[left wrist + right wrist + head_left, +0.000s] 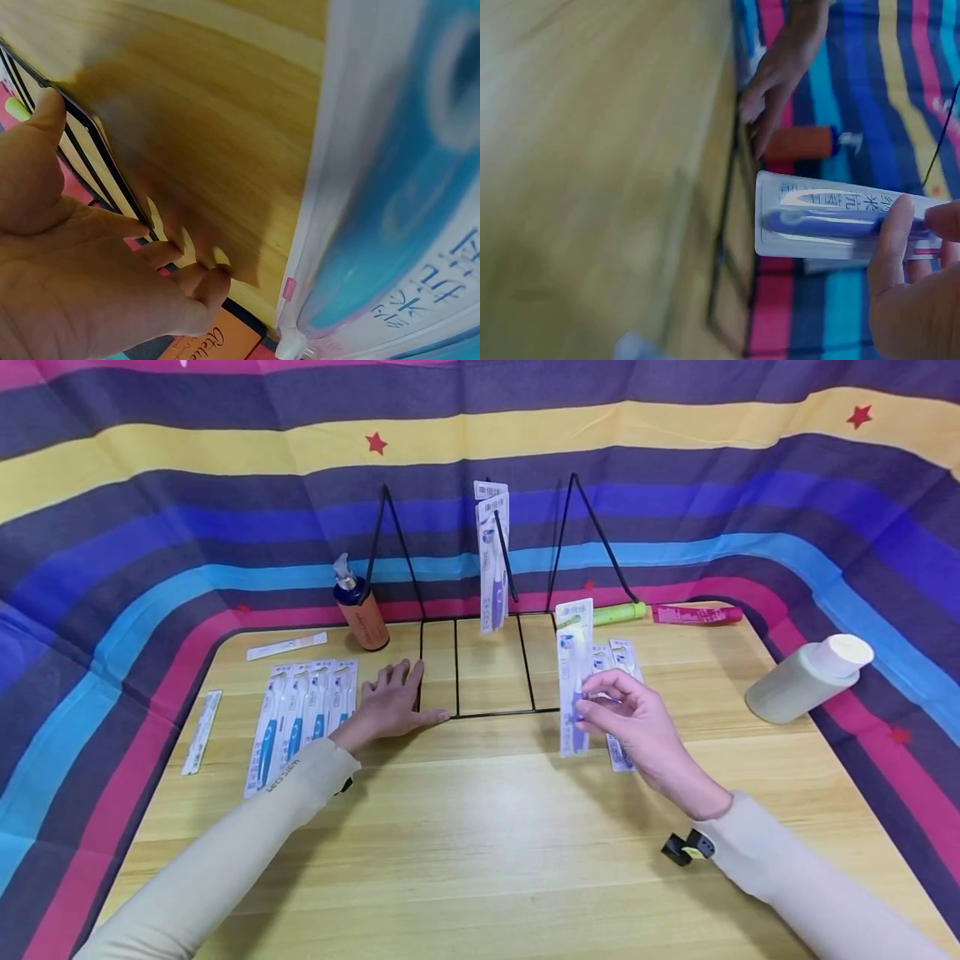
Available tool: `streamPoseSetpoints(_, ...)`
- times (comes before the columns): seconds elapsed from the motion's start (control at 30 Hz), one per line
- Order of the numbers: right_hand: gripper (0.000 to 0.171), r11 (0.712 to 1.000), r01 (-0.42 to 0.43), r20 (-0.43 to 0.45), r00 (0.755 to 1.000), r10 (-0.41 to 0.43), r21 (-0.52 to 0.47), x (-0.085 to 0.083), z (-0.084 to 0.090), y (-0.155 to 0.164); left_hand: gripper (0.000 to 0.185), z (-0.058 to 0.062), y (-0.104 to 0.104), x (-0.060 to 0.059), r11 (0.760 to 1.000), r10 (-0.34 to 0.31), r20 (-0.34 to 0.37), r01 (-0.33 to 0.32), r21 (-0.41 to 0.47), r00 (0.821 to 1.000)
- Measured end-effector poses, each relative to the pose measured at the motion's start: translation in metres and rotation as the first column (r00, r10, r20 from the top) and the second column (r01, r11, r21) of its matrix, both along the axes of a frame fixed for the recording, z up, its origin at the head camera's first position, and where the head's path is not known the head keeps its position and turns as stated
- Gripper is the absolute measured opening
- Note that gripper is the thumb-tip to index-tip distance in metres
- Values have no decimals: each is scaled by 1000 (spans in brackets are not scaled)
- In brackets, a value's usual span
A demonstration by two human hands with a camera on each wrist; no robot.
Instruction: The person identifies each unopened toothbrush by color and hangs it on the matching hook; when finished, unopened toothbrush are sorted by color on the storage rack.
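purple plastic shows in the toothbrush pack [566, 664] that the right hand [637, 722] pinches between thumb and fingers, held upright by the right end of a black wire rack [495, 714]. the left hand [393, 702] rests at the rack's left front corner, fingers spread and thumb touching the wire; the two hands are well apart.

the rack stands toward the back edge of the worktop [480, 843], with two more packs [491, 560], the front one purple, hanging from its middle arm. other purple packs [621, 756] lie partly hidden behind the right hand. toward the left edge lies a row of blue packs [300, 718], with one slim packet [202, 732] nearer that edge and another [287, 646] near the back left corner. an orange pump bottle [365, 620] stands just left of the rack. along the back edge, rightward, lie a green tube [611, 614] and a pink tube [697, 614]; a pale bottle [795, 685] with a white cap stands by the right edge. striped cloth [480, 435] rises behind.
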State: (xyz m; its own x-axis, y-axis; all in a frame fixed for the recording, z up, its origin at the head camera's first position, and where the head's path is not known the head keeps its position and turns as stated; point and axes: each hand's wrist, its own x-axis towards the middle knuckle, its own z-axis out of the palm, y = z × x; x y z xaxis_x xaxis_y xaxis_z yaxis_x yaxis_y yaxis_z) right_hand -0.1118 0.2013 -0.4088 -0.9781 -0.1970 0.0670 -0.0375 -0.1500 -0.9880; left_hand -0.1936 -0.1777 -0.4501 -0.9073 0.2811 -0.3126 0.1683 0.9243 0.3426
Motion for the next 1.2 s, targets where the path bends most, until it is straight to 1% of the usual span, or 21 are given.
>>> streamPoseSetpoints(0.07, 16, 1000, -17, -65, 998, 17, 0, 2, 7, -12, 116, -1, 0, 0, 1000, -1, 1, 1, -1, 1000)
streamPoseSetpoints(0.13, 17, 999, -36, -113, 993, 36, -4, 5, 15, -22, 116, -4, -1, -3, 1000, -7, 0, 7, 4, 1000)
streamPoseSetpoints(0.2, 19, 999, -53, -135, 989, 53, 1, 7, 23, -31, 116, -8, -2, -6, 1000, -8, 5, 8, 8, 1000)
streamPoseSetpoints(0.33, 21, 997, -76, -126, 989, 77, 13, 6, 36, -42, 119, -11, -3, -10, 1000, 1, 24, -1, 11, 1000)
streamPoseSetpoints(0.43, 21, 996, -83, -102, 991, 86, 29, 1, 39, -49, 120, -10, -3, -11, 1000, 9, 28, -9, 9, 1000)
streamPoseSetpoints(0.53, 24, 995, -101, -79, 992, 101, 0, -5, 39, -56, 118, -9, -3, -10, 1000, 5, 23, -5, 8, 1000)
streamPoseSetpoints(0.63, 28, 988, -135, -62, 989, 131, -68, -13, 38, -63, 119, -6, -2, -7, 1000, -4, 14, 4, 1, 1000)
streamPoseSetpoints(0.73, 34, 981, -156, -67, 987, 149, -118, -24, 37, -68, 118, -2, -1, -4, 1000, -9, 2, 9, -2, 1000)
streamPoseSetpoints(0.87, 44, 983, -145, -82, 987, 136, -116, -42, 35, -74, 118, 2, 0, -2, 1000, -16, -12, 16, 5, 1000)
streamPoseSetpoints(0.97, 47, 988, -124, -83, 990, 117, -97, -56, 33, -79, 120, 0, -1, -3, 1000, -16, -15, 16, 7, 1000)
streamPoseSetpoints(1.0, 47, 988, -117, -81, 991, 110, -98, -60, 32, -80, 120, 0, -1, -3, 1000, -15, -13, 15, 3, 1000)
streamPoseSetpoints(1.07, 44, 989, -99, -76, 993, 91, -105, -69, 31, -83, 119, -4, -2, -5, 1000, -7, -5, 7, 5, 1000)
streamPoseSetpoints(1.2, 32, 989, -77, -79, 995, 67, -129, -82, 29, -87, 118, -8, -2, -6, 1000, 3, 9, -3, 5, 1000)
